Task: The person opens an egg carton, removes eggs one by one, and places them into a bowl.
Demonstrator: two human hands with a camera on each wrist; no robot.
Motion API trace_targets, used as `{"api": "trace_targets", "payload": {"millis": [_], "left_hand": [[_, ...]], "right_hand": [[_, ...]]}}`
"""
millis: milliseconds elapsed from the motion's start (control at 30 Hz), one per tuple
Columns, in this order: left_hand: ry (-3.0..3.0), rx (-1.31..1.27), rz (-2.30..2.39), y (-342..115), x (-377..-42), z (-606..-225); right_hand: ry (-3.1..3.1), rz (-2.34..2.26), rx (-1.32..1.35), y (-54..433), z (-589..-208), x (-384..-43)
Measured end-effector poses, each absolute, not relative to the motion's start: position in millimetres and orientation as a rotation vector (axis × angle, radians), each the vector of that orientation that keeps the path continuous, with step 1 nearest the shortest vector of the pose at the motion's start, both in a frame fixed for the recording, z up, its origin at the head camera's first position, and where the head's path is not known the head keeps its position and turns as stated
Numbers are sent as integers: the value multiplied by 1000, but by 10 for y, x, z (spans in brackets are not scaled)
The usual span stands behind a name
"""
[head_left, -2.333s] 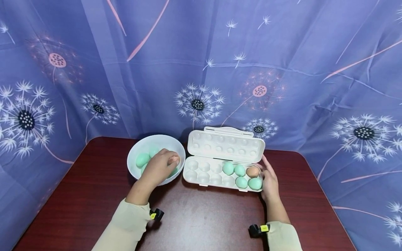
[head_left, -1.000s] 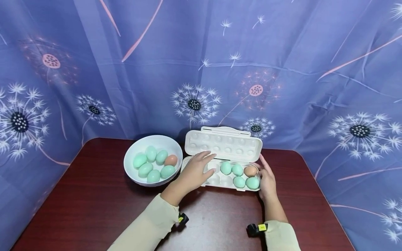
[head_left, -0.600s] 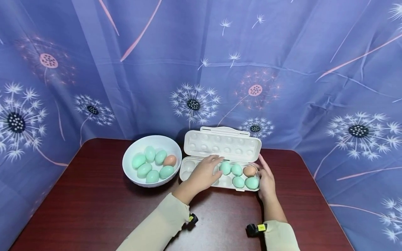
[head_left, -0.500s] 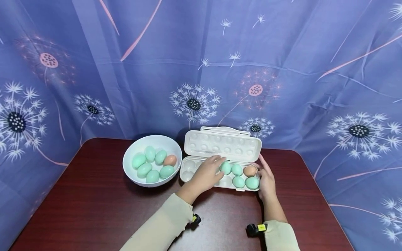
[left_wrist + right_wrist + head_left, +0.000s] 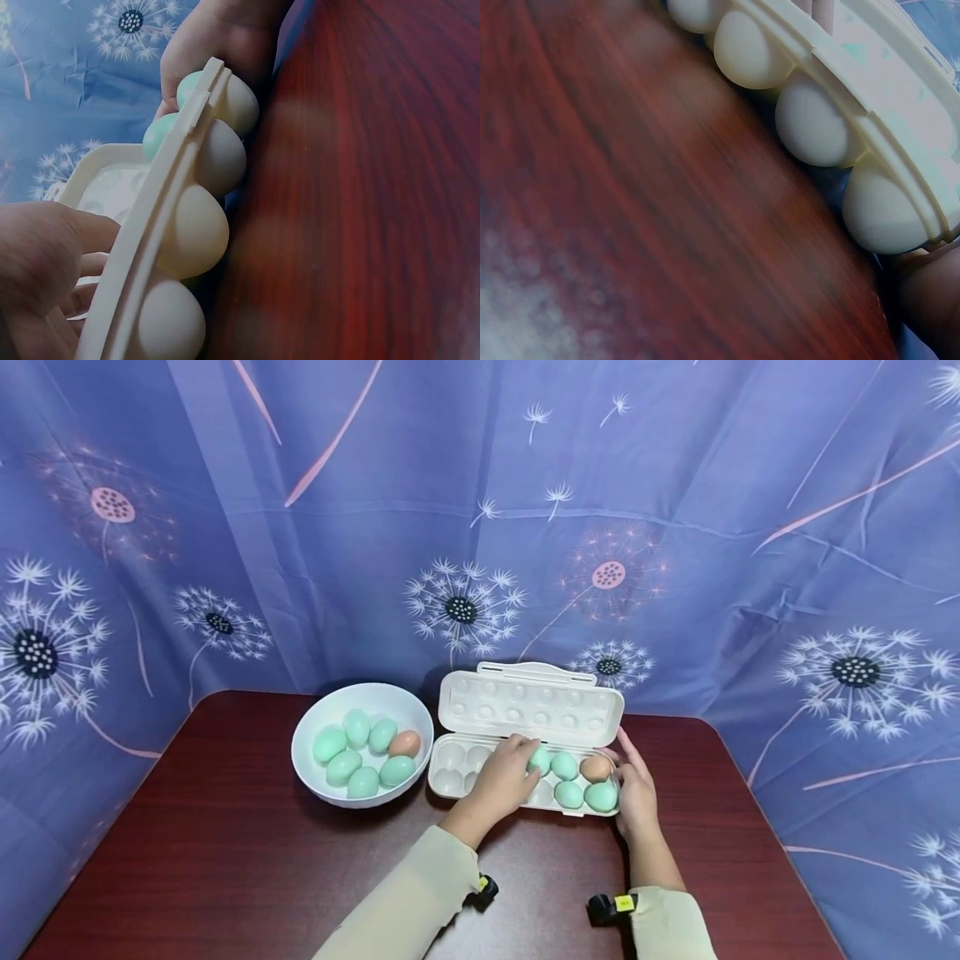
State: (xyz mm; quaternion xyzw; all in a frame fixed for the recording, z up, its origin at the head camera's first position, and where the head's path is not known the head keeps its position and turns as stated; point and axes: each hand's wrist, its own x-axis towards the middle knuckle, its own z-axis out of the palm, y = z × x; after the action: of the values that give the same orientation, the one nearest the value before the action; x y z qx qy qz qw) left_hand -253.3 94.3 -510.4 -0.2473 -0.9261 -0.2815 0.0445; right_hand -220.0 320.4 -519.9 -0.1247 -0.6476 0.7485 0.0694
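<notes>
In the head view an egg carton (image 5: 447, 783) lies with its lid up, several green eggs and one brown egg (image 5: 596, 768) in its right part. My left hand (image 5: 501, 781) is over the middle cups, thumb and fingers pinching the leftmost green egg (image 5: 539, 762) from its left side. My right hand (image 5: 637, 797) holds the carton's right end. In the left wrist view the left fingers (image 5: 88, 264) are partly hidden behind the carton's rim (image 5: 142, 217). The right wrist view shows the rounded undersides of the cups (image 5: 814, 120).
A white bowl (image 5: 306, 777) with several green eggs and one brown egg (image 5: 405, 744) stands left of the carton. The raised lid (image 5: 531, 703) is behind the cups, near the blue dandelion curtain (image 5: 360, 568). Everything stands on a dark red wooden table (image 5: 225, 827).
My left hand let go of a brown egg in the bowl, moved right over the carton and closed on the leftmost green egg there. The right hand stayed at the carton's end.
</notes>
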Motion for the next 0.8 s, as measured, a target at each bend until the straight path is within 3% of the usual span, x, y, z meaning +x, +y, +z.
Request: {"api": "trace_targets", "payload": {"millis": [800], "left_hand": [[-2819,-675,-887,1024,-2515,-5147]], "right_hand": [[-1964,2249,-374,3208,-5206,-2193]]}}
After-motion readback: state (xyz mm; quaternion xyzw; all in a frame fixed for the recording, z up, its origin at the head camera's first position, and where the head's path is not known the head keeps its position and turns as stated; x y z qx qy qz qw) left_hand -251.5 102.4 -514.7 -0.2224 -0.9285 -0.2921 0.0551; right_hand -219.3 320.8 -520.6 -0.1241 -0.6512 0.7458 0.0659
